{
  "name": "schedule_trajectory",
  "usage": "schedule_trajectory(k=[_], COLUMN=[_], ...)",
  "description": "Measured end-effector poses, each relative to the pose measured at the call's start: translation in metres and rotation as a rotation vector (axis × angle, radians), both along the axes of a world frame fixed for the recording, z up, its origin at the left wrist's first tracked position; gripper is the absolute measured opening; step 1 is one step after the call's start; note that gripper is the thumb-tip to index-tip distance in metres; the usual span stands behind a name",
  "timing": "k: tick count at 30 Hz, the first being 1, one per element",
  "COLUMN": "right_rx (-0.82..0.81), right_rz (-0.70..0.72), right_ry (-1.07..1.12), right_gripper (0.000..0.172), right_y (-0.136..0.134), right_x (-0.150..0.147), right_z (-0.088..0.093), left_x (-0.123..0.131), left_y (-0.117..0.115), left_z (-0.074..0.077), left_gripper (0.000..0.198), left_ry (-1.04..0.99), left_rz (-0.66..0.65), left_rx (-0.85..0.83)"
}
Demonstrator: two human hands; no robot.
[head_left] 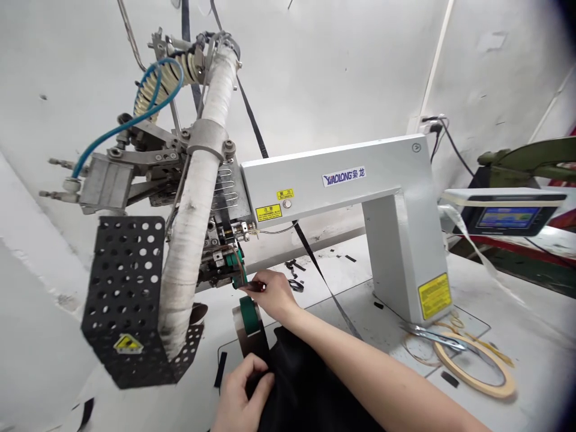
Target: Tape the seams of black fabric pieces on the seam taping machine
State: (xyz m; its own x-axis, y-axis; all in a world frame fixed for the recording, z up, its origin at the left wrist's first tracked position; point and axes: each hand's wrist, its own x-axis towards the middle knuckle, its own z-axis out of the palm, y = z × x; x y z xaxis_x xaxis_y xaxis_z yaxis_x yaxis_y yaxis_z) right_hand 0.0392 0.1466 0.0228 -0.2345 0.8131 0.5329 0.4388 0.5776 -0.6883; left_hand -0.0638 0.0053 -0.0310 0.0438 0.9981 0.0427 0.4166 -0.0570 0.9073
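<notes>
My left hand (245, 393) is closed on the edge of a black cloth (310, 384), thumb and fingers pinched together beside the lower arm of the machine. My right hand (275, 294) reaches to the rollers, its fingers closed round a small, thin dark tool (256, 287) with a reddish part. The tool's kind cannot be made out. Its tip points left, close under the upper green roller (236, 264). Below it sits the lower green roller (249, 315), in front of my left hand. The cloth hangs from around the lower arm toward me.
A grey seam-sealing machine (333, 174) spans the table. At left are its white-wrapped pipe (193, 228) and perforated black guard (121, 300). On the right lie scissors (436, 337) and a tape roll (477, 366), below a display screen (508, 217). Black scraps (294, 285) lie behind.
</notes>
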Motion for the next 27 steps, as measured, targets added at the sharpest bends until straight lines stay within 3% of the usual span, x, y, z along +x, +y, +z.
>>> schedule_trajectory(k=[3,5,9,14,20,24,27], right_rx=[0.140,0.132,-0.026,-0.126,0.025,0.172,0.098], right_rz=[-0.035,0.013,0.244,0.326,0.252,0.282,0.277], right_ry=[-0.054,-0.012,0.116,0.106,0.122,0.016,-0.003], right_gripper=[0.016,0.006,0.025,0.033,0.041,0.031,0.021], right_y=[0.009,0.010,0.005,-0.003,0.010,0.027,0.028], right_x=[0.004,0.008,0.015,0.019,0.010,0.010,0.024], right_z=[-0.003,-0.005,-0.006,0.006,0.014,0.013,0.012], left_x=[-0.001,-0.002,-0.001,0.003,0.002,0.001,0.000], left_y=[0.000,0.001,0.004,0.004,0.002,0.001,0.002], left_z=[0.007,0.011,0.015,0.011,0.013,0.023,0.029], left_gripper=[0.027,0.030,0.031,0.033,0.034,0.034,0.033], left_ry=[-0.032,-0.060,-0.106,-0.125,-0.136,-0.225,-0.339], left_rz=[0.041,0.090,0.105,0.059,0.076,0.118,0.153], left_rx=[0.011,0.019,-0.004,-0.033,-0.045,-0.046,-0.089])
